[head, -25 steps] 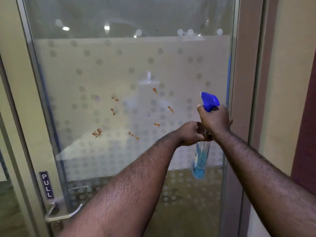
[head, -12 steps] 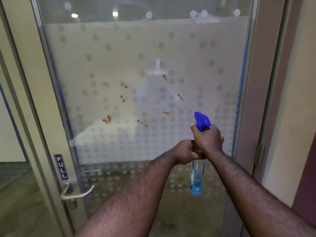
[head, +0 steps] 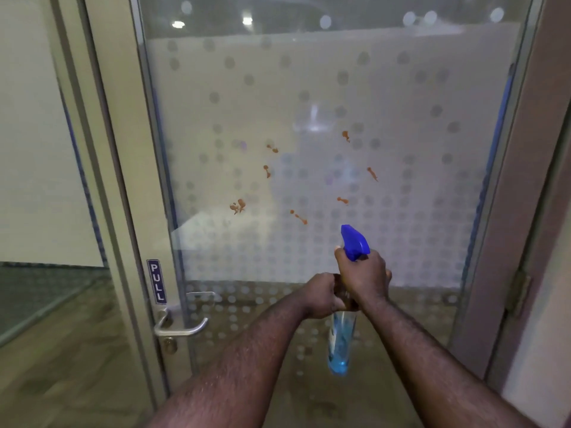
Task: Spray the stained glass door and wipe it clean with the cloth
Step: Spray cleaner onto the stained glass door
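The glass door (head: 324,97) stands straight ahead, its orange stains (head: 304,183) scattered up and to the left of the spray bottle (head: 340,341). The bottle hangs upright, its long axis vertical, with the blue nozzle (head: 353,242) facing the glass just below the stains. The right hand (head: 363,281) is nearer them, fingers clamped round the bottle's neck under the nozzle. The left hand (head: 319,296) is closed on the bottle beside it. No cloth is visible.

Dim warm indoor light; ceiling-lamp reflections (head: 247,20) glare on the frosted dotted glass door (head: 401,118). Soft focus overall, wide-angle bending at frame edges.
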